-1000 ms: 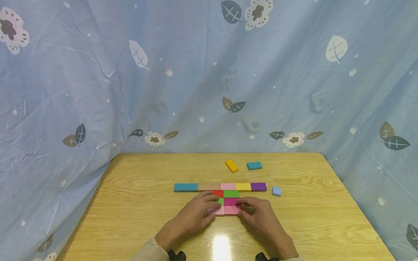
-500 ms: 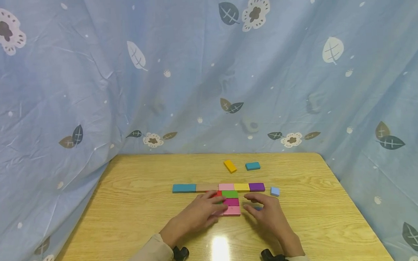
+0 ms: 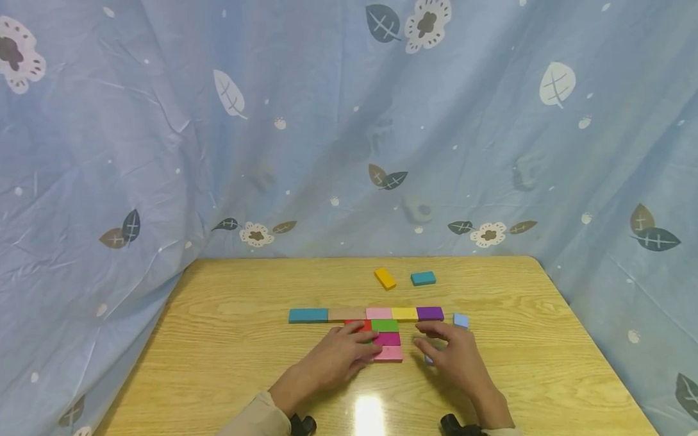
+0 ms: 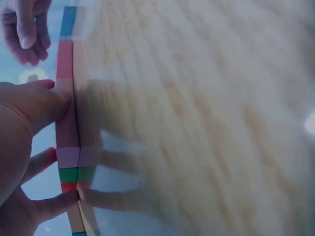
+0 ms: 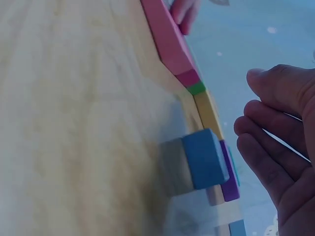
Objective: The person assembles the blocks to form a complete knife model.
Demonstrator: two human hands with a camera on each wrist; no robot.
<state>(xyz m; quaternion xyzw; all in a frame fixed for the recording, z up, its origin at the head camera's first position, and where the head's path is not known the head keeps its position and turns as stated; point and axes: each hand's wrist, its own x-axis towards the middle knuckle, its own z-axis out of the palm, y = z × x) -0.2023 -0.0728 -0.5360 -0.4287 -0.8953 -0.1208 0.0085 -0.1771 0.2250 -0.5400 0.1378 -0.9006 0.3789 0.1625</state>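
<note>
My left hand (image 3: 333, 359) lies over the left part of a stack of flat coloured blocks, fingers spread across their tops. In the left wrist view its thumb is at the side of a pink block (image 4: 66, 113). A pink block (image 3: 389, 353), a magenta block (image 3: 389, 338) and a green block (image 3: 384, 326) show beyond the fingertips; a red block (image 3: 353, 324) is partly covered. To the right, my right hand (image 3: 453, 355) hovers with loosely bent fingers, holding nothing. Close by it a blue block (image 5: 204, 158) sits on the table, mostly hidden in the head view.
Behind the stack runs a row: teal block (image 3: 308, 315), tan block (image 3: 346, 314), light pink, yellow block (image 3: 404, 314) and purple block (image 3: 430, 314). A small light-blue block (image 3: 460, 319) lies to its right. An orange block (image 3: 385, 278) and another teal block (image 3: 423, 278) lie farther back.
My right hand has drawn away to the right from the stack's right end, its fingers parting from the blocks. My left hand has shifted slightly right over the blocks.
</note>
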